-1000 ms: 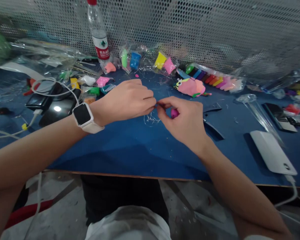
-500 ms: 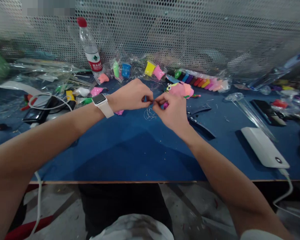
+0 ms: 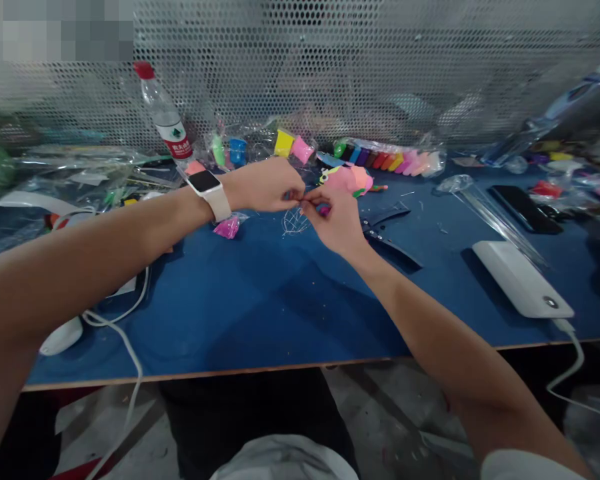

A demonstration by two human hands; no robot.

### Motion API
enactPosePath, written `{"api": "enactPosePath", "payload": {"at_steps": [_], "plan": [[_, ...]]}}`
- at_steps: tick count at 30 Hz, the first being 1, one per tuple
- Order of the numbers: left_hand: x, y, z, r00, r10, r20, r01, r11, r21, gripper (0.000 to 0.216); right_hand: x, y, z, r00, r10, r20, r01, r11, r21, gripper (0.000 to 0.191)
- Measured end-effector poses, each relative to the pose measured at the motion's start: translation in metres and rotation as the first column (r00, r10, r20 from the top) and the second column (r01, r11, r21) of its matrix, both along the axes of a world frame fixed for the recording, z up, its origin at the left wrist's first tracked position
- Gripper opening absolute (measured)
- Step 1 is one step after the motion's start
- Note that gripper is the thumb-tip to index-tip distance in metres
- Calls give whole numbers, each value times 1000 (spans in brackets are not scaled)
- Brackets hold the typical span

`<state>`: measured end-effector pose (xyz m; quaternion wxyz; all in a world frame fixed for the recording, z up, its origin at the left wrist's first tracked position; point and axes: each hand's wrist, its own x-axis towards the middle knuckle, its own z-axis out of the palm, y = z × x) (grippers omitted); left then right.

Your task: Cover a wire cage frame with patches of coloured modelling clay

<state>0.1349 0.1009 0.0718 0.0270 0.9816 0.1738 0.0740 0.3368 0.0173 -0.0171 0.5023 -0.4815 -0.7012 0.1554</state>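
My left hand (image 3: 270, 185), with a white-strapped watch on its wrist, is closed in a pinch. Its fingertips meet those of my right hand (image 3: 337, 219); whatever lies between them is too small to make out. A small purple lump of clay (image 3: 325, 210) shows in the curled fingers of my right hand. Just below the fingertips is a tangle of thin pale wire (image 3: 295, 222); whether it is held or lies on the table I cannot tell. Behind my right hand lies a pink clay figure (image 3: 347, 180) with an eye. Dark-handled pliers (image 3: 393, 250) lie to its right.
A bag of magenta clay (image 3: 227, 227) lies below my left wrist. Coloured clay sticks (image 3: 385, 160) and a water bottle (image 3: 167, 123) line the back, before a perforated metal panel (image 3: 260, 73). A white power bank (image 3: 523, 279) and a phone (image 3: 525, 209) are at right.
The view has shifted, so the bottle and clay sit lower and further left. My hands remain pinched together at the same spot, and more of the magenta clay bag shows.
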Motion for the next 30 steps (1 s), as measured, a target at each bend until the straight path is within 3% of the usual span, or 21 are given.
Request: {"api": "enactPosePath", "payload": {"at_steps": [2, 4, 7, 10, 14, 19, 26, 30], "plan": [[-2, -1, -2, 990, 75, 122, -46, 974, -223, 18, 4, 4, 0, 999, 37, -25, -37, 999, 10, 6], [-5, -7, -7, 962, 170, 213, -60, 896, -440, 19, 8, 6, 1, 997, 69, -33, -67, 996, 54, 6], [-11, -18, -16, 910, 297, 290, -61, 787, -614, 19, 11, 4, 6, 995, 102, 6, -102, 989, 111, 8], [-15, -25, -23, 895, 341, 288, -77, 754, -652, 20, 11, -1, 11, 990, 95, 107, -107, 987, 119, 10], [-18, -26, -25, 918, 310, 246, -61, 724, -687, 17, 10, -6, 16, 976, 82, 200, -112, 984, 141, 13], [-19, -27, -32, 929, 276, 248, 2, 666, -746, 16, 12, -7, 17, 967, 101, 235, -144, 974, 174, 10], [-16, -34, -49, 897, 333, 291, 56, 566, -822, 17, 13, -6, 12, 949, 159, 273, -223, 950, 221, 11], [-17, -38, -54, 890, 358, 282, 32, 569, -822, 18, 13, -6, 11, 935, 155, 320, -234, 946, 225, 15]]}}
